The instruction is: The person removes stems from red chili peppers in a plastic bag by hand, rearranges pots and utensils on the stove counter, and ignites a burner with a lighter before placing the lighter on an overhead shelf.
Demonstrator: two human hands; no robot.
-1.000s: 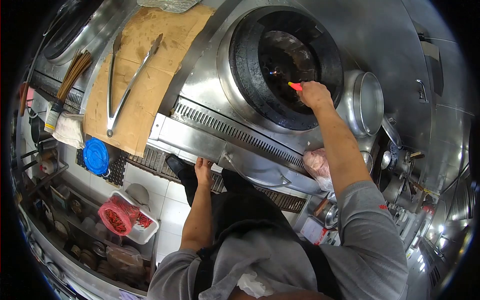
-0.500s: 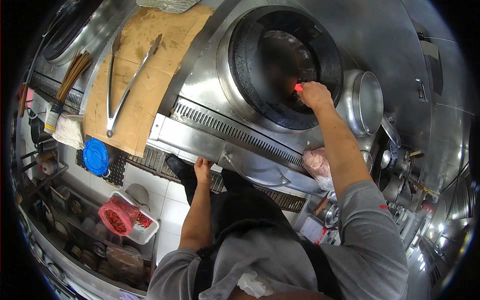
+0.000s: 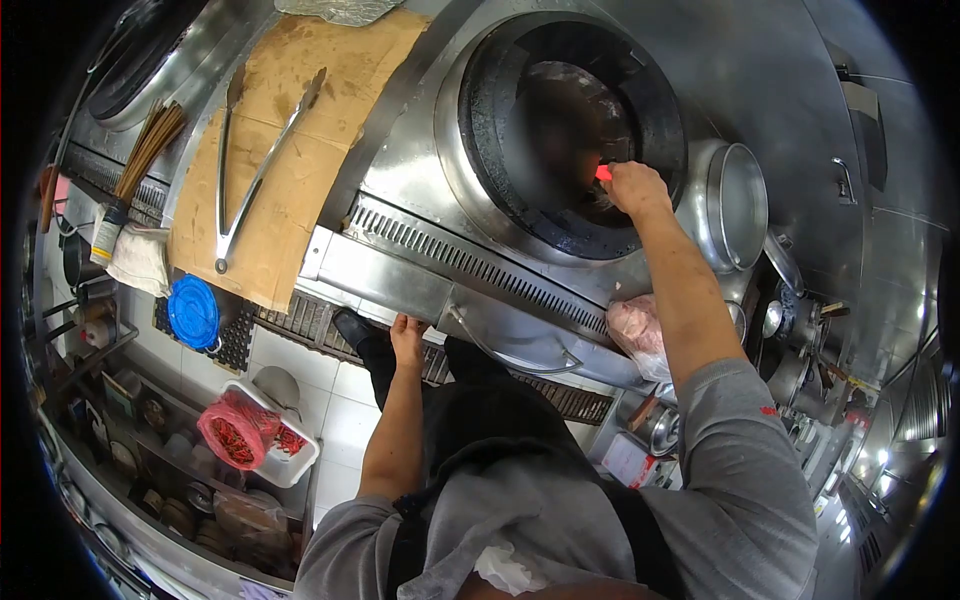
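Note:
My right hand (image 3: 637,189) is closed around a small bright red object (image 3: 604,172), its exact kind unclear, over the round black wok burner (image 3: 490,170). A dark blurred patch covers part of the burner's opening, so what lies under the red object is hidden. At the lower front edge of the steel stove (image 3: 385,280), my left hand (image 3: 406,343) has its fingers curled against the metal. Whatever those fingers grip there is hidden from view.
Long metal tongs (image 3: 240,215) lie on cardboard (image 3: 345,75) at left, near a bamboo brush (image 3: 150,150). Right of the burner stand a metal pot (image 3: 738,205) and a bag of pale meat (image 3: 636,326). Red chillies (image 3: 235,435) and a blue lid (image 3: 193,312) are lower left.
My right hand and the red object have shifted very slightly to the right over the burner. My left hand stays at the stove's edge.

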